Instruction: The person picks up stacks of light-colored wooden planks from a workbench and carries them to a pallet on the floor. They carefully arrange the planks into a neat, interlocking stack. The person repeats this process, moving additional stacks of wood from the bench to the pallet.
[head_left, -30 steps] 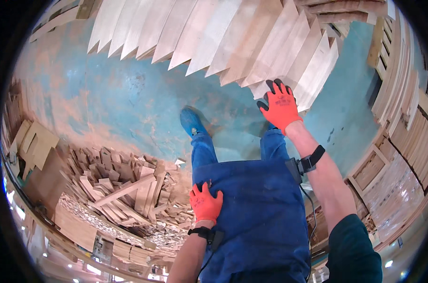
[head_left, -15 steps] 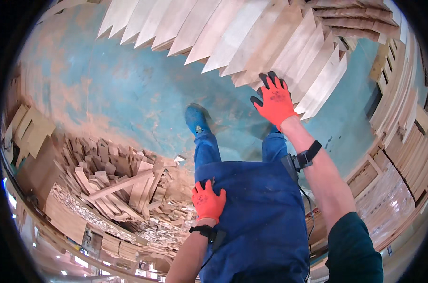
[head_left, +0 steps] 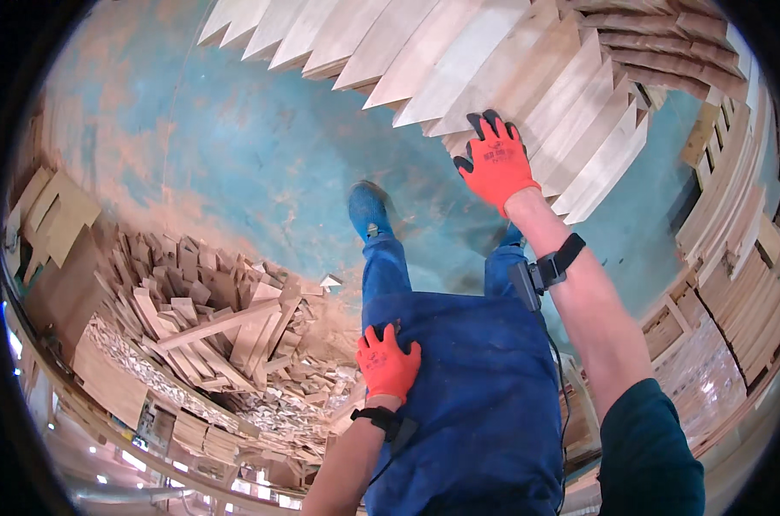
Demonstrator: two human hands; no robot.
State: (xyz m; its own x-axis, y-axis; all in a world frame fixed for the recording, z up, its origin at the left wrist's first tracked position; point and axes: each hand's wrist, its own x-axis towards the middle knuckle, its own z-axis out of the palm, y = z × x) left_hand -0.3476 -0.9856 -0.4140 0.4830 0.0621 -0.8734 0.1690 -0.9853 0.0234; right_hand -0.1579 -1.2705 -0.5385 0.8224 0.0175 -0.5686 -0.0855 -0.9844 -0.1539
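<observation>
Hands in orange gloves with black fingertips appeared in a downward view from a head-worn camera. The right hand [head_left: 496, 162] stretched forward on a bare forearm, its fingers spread apart and laid flat on the near ends of a fanned row of long pale wooden boards [head_left: 459, 60]; it gripped nothing. The boards ran away from that hand toward the upper edge of the view, overlapping like slats, with more of them just to its right. A black strap with a small black device [head_left: 546, 269] circled the right forearm behind the glove.

The left hand [head_left: 387, 361] lay open, fingers loosely apart, pressed flat on the person's own thigh, which was covered by blue work trousers [head_left: 484, 404]. It held nothing. A black band [head_left: 383, 420] sat at that wrist. Ahead of the left hand, a blue shoe [head_left: 368, 208] stood on a worn blue-green floor [head_left: 235, 146] dusted with sawdust.

To the left of the left hand, and well apart from it, lay a loose heap of short wooden offcuts [head_left: 209, 318]. Far to the right of the right hand stood stacks of wooden frames and planks [head_left: 734, 258].
</observation>
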